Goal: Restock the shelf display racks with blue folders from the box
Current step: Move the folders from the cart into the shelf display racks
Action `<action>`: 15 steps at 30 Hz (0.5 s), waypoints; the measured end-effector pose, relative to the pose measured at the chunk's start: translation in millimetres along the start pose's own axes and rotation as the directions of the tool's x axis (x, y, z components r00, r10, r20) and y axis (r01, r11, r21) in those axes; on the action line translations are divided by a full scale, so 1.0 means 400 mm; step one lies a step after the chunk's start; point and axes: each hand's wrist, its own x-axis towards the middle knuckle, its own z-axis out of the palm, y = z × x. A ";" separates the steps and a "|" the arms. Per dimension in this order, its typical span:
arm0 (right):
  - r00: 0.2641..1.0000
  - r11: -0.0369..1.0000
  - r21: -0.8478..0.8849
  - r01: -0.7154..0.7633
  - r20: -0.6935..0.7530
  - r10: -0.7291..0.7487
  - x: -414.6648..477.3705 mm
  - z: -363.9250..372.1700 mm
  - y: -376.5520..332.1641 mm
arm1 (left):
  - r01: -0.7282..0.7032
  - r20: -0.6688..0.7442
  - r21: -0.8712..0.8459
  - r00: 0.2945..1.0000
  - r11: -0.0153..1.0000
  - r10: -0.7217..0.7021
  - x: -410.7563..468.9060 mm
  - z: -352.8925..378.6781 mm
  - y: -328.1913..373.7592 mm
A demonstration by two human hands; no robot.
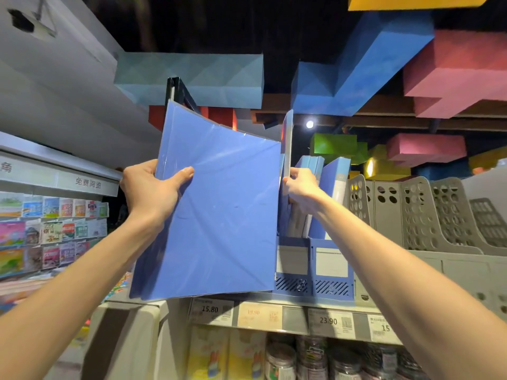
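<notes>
My left hand (153, 192) grips a stack of blue folders (219, 209) in clear wrap by its left edge, thumb across the front, holding it upright in front of the shelf. My right hand (300, 187) pinches one thin blue folder (287, 144) that stands edge-on above the blue display rack (323, 266). More blue folders (333, 187) lean in that rack's slots, just right of my right hand. The box is out of view.
Grey perforated file racks (428, 215) line the shelf to the right. Price tags (211, 311) run along the shelf edge, with jars (310, 360) on the shelf below. A book display (49, 231) fills the left side. Coloured blocks (365, 61) hang overhead.
</notes>
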 end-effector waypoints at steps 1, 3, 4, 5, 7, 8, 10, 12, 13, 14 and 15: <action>1.000 1.000 0.016 0.016 -0.007 -0.016 -0.007 -0.003 0.010 | 0.001 0.001 -0.001 1.000 1.000 -0.001 -0.002 0.000 -0.001; 0.996 1.000 0.023 0.009 0.084 -0.011 -0.014 -0.006 0.032 | -0.001 -0.005 -0.005 1.000 1.000 0.001 -0.005 0.001 -0.002; 0.984 0.999 0.014 -0.035 0.176 0.032 -0.022 -0.010 0.036 | -0.001 -0.003 -0.006 1.000 1.000 0.001 -0.006 0.001 -0.002; 0.965 0.996 -0.011 -0.085 0.248 0.085 -0.020 -0.016 0.046 | 0.002 0.002 -0.010 1.000 1.000 -0.002 -0.006 0.001 -0.003; 0.943 0.989 -0.013 -0.146 0.302 0.143 -0.019 -0.037 0.036 | 0.015 0.013 -0.017 1.000 1.000 -0.015 -0.001 0.000 -0.005; 0.946 0.988 0.013 -0.153 0.290 0.142 -0.026 -0.048 0.026 | 0.025 0.018 -0.017 1.000 1.000 -0.024 0.002 -0.001 -0.008; 0.986 0.992 0.063 -0.110 0.129 0.102 -0.040 -0.064 0.008 | 0.047 0.032 -0.030 0.998 0.998 -0.046 0.004 -0.004 -0.013; 0.994 0.996 0.086 0.034 -0.111 -0.025 -0.056 -0.077 -0.006 | 0.075 0.051 -0.060 0.996 0.995 -0.071 0.003 -0.008 -0.016; 0.980 0.990 0.095 0.103 -0.180 -0.084 -0.063 -0.083 -0.010 | 0.089 0.064 -0.079 0.994 0.993 -0.084 0.001 -0.008 -0.014; 0.970 0.986 0.076 0.149 -0.204 -0.131 -0.076 -0.089 -0.017 | 0.099 0.074 -0.101 0.993 0.990 -0.092 -0.001 -0.009 -0.012; 0.966 0.985 0.030 0.172 -0.200 -0.163 -0.081 -0.097 -0.017 | 0.105 0.083 -0.122 0.992 0.987 -0.096 -0.004 -0.007 -0.005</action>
